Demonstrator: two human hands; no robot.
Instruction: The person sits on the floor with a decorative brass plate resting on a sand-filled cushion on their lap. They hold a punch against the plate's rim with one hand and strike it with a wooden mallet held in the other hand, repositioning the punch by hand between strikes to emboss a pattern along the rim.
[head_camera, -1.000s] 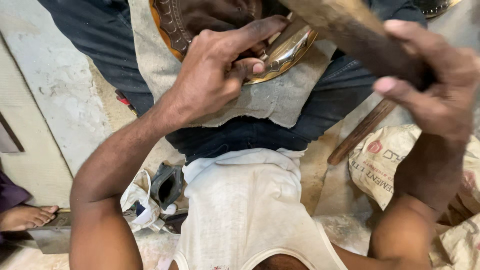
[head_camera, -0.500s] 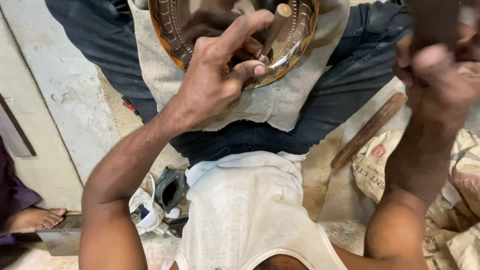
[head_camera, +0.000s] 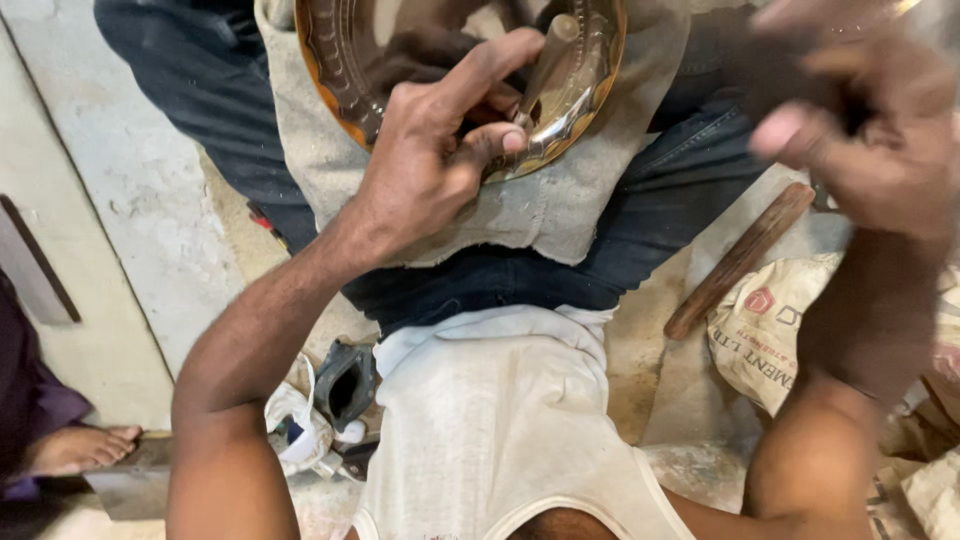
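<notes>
A round brass plate (head_camera: 598, 95) with a patterned rim lies on a grey cloth (head_camera: 560, 205) spread over my lap. My left hand (head_camera: 430, 165) rests on the plate's near edge. Its thumb and fingers pinch a short metal punch (head_camera: 548, 55) that stands tilted on the plate. My right hand (head_camera: 880, 140) is at the upper right, level with the plate and heavily blurred. It is closed around a dark hammer handle (head_camera: 850, 110); the hammer's head is out of view.
A wooden stick (head_camera: 740, 262) lies on the floor by my right thigh, next to a printed sack (head_camera: 790, 335). Below my left arm sit a dark hollow metal piece (head_camera: 345, 385) and a white bag (head_camera: 290, 425). Another person's bare foot (head_camera: 80, 450) is at the left edge.
My right hand with the hammer has swung from over the plate out to the upper right and is now blurred. More of the plate shows. The left hand keeps its grip on the punch.
</notes>
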